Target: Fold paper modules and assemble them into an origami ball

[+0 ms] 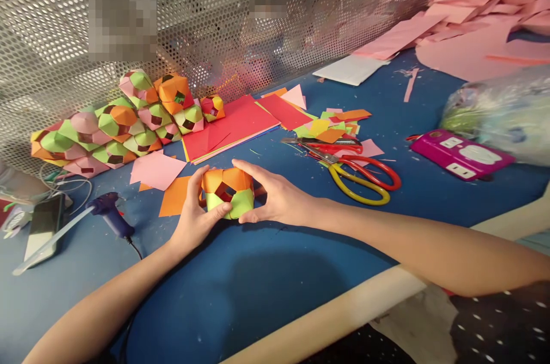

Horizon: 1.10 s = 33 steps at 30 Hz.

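Observation:
Between my two hands is a folded paper ball (241, 203), orange on top and lime green below, with a dark opening facing me. My left hand (195, 212) grips its left side, the thumb lying across the green lower front. On the other side my right hand (279, 195) curls round it, index finger at the top edge and thumb low on the right. Just behind the left hand lie an orange paper sheet (174, 198) and a pink paper sheet (158, 170). A blue glue gun (112, 216) rests left of my left hand.
Finished-looking paper balls (122, 123) are stacked against the perforated metal screen (206, 14). Scissors with red and yellow handles (344, 172) lie to the right, near paper scraps (329, 126). Also there are red sheets (234, 123), a magenta power strip (459, 155), and a phone (45, 229).

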### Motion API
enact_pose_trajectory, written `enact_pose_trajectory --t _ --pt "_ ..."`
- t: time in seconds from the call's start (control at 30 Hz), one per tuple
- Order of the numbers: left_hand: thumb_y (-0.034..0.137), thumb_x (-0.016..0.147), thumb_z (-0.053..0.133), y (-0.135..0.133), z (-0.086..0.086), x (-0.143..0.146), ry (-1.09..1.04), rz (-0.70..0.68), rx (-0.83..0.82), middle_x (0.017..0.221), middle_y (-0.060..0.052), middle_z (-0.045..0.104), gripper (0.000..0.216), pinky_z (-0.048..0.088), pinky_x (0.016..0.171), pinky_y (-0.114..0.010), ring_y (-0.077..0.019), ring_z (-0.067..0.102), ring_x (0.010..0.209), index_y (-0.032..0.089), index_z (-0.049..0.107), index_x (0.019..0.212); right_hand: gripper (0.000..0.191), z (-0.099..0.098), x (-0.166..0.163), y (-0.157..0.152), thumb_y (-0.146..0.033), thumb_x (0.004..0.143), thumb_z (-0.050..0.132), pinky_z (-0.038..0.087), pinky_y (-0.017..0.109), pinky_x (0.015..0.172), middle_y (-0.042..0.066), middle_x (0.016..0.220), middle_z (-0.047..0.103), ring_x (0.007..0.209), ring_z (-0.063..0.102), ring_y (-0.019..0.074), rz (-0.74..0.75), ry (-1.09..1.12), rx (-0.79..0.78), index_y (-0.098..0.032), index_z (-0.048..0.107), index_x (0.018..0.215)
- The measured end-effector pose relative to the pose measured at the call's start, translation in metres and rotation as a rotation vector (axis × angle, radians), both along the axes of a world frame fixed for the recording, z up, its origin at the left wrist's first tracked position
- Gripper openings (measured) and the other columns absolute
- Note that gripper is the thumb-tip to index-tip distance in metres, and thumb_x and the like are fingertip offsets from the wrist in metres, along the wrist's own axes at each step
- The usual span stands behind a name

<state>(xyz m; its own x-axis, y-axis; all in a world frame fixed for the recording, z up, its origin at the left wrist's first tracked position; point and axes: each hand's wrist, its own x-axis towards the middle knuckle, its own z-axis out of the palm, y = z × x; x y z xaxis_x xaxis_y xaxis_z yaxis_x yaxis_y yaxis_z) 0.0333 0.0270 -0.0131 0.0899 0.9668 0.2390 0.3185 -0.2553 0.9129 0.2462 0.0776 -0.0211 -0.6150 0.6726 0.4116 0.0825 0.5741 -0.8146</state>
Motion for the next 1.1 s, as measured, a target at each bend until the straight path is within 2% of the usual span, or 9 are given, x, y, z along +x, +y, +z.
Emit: enact_pose_trajectory --t 0.3,0.43,0.57,0.63,0.73,0.9,1.0,1.1 --pt "0.05 0.077 0.071 -0.004 0.004 0.001 0.017 0.035 -0.052 0.145 -0.012 0.042 0.079 0.049 0.097 -0.043 -0.0295 0.053 0.123 0.029 0.032 0.142 0.099 0.0 -0.001 0.0 -0.049 0.068 0.08 0.046 0.046 0.105 0.01 0.148 0.043 0.129 0.05 0.0295 0.007 -0.015 -0.057 -0.029 0.028 0.15" --pt "0.055 0.076 0.07 -0.006 0.006 0.0 -0.003 -0.004 -0.082 0.154 -0.01 0.032 0.089 0.045 0.103 -0.045 -0.0336 0.04 0.136 0.032 0.024 0.148 0.101 0.006 0.001 0.0 -0.05 0.067 0.08 0.055 0.043 0.093 0.012 0.144 0.048 0.118 0.059 0.0289 0.02 0.006 -0.192 -0.027 0.028 0.151" --pt "0.055 0.077 0.069 -0.006 0.003 -0.003 0.006 0.005 -0.064 0.16 -0.008 0.021 0.09 0.042 0.107 -0.046 -0.0344 0.024 0.145 0.034 0.02 0.15 0.1 0.009 0.002 0.001 -0.05 0.072 0.077 0.059 0.042 0.081 0.012 0.129 0.06 0.104 0.066 0.0273 0.018 0.004 -0.313 -0.026 0.023 0.152" --pt "0.053 0.08 0.066 -0.005 0.001 -0.004 0.016 0.004 -0.072 0.159 -0.009 0.024 0.085 0.041 0.107 -0.045 -0.0332 0.026 0.144 0.032 0.022 0.15 0.1 0.006 0.002 0.002 -0.05 0.072 0.077 0.058 0.044 0.083 0.013 0.127 0.061 0.104 0.066 0.0282 0.004 -0.031 -0.307 -0.025 0.023 0.152" --pt "0.049 0.085 0.062 -0.005 -0.002 -0.003 0.029 -0.008 -0.108 0.153 -0.011 0.034 0.076 0.042 0.107 -0.045 -0.0322 0.041 0.136 0.029 0.026 0.148 0.099 0.001 0.002 0.002 -0.049 0.072 0.077 0.055 0.046 0.091 0.014 0.136 0.056 0.112 0.063 0.029 0.0 -0.057 -0.289 -0.026 0.022 0.152" --pt "0.049 0.085 0.063 -0.006 -0.004 -0.002 0.057 0.023 -0.088 0.147 -0.012 0.043 0.075 0.044 0.105 -0.044 -0.0317 0.049 0.128 0.025 0.029 0.147 0.1 -0.004 0.001 0.001 -0.047 0.073 0.077 0.049 0.049 0.1 0.015 0.146 0.046 0.122 0.057 0.0308 -0.001 -0.068 -0.293 -0.025 0.021 0.153" --pt "0.05 0.085 0.062 -0.008 -0.006 -0.003 0.064 0.019 -0.097 0.149 -0.012 0.041 0.076 0.043 0.106 -0.045 -0.0325 0.048 0.13 0.026 0.028 0.148 0.108 -0.005 0.001 0.001 -0.044 0.069 0.081 0.047 0.05 0.102 0.014 0.149 0.042 0.123 0.056 0.0313 0.024 -0.067 -0.314 -0.028 0.018 0.154" --pt "0.05 0.088 0.057 -0.01 -0.009 -0.003 0.063 -0.015 -0.096 0.156 -0.012 0.031 0.077 0.035 0.113 -0.046 -0.0318 0.038 0.138 0.026 0.02 0.151 0.109 -0.004 0.001 -0.001 -0.044 0.069 0.081 0.046 0.051 0.103 0.015 0.151 0.04 0.126 0.054 0.0315 0.055 -0.048 -0.381 -0.029 0.016 0.154"
